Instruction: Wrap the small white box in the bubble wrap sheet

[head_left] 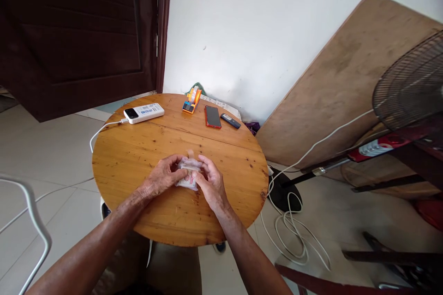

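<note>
A small clear plastic packet (pixel 188 181) with pale contents and reddish print lies near the middle of the round wooden table (pixel 124 156). My left hand (pixel 165 176) grips its left side, the thumb pressed on top. From the right, my right hand (pixel 212 183) holds the same packet, its thumb close to the left one and its fingers curled round the far edge. A short strip of tape (pixel 190 153) shows just beyond the packet. What is inside the packet is too small to make out.
Along the table's far side are a white power bank (pixel 144 113) with a cable, an orange tape dispenser (pixel 192 100), a red-edged phone (pixel 212 117) and a dark handheld device (pixel 230 121). A fan (pixel 408 83) and coiled cable (pixel 290 230) are at the right.
</note>
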The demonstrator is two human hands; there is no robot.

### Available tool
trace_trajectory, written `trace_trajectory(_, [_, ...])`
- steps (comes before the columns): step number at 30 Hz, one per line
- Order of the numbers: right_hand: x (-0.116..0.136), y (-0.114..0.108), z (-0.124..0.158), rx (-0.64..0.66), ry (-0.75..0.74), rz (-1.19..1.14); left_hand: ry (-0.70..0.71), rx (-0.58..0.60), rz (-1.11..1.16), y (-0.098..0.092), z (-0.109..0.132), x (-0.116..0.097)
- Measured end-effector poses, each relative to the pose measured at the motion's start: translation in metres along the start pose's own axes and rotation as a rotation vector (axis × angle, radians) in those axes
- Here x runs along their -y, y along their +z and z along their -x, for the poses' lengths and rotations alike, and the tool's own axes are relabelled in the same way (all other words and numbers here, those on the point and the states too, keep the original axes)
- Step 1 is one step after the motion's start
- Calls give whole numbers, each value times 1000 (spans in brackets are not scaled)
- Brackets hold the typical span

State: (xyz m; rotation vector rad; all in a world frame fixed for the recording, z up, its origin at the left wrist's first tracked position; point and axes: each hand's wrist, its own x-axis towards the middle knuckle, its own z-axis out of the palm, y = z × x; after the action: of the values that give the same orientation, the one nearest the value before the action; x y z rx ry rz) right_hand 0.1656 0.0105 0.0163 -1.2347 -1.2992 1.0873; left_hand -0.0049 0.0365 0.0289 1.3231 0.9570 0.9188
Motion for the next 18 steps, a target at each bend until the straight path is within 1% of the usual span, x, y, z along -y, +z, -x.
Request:
trace_trajectory(3, [-1, 0, -1, -17, -44, 47, 12, 33, 24, -1, -1, 2])
trace_trajectory(6, [-1, -1, 1, -47, -103, 142, 21, 54, 46, 0, -3, 3])
trace_trajectory(9, [-1, 0, 4, -77, -166, 260, 29, 36, 27, 1, -5, 3])
trace_trajectory(11, [0, 0, 5, -87, -188, 285, 34, 26, 17, 1, -5, 3])
trace_trajectory(13, [0, 0, 4, -85, -180, 234, 38, 26, 7, 1, -5, 2])
trace_trajectory(18, [5, -3, -12, -33, -87, -25, 51, 46, 14, 2, -5, 0])
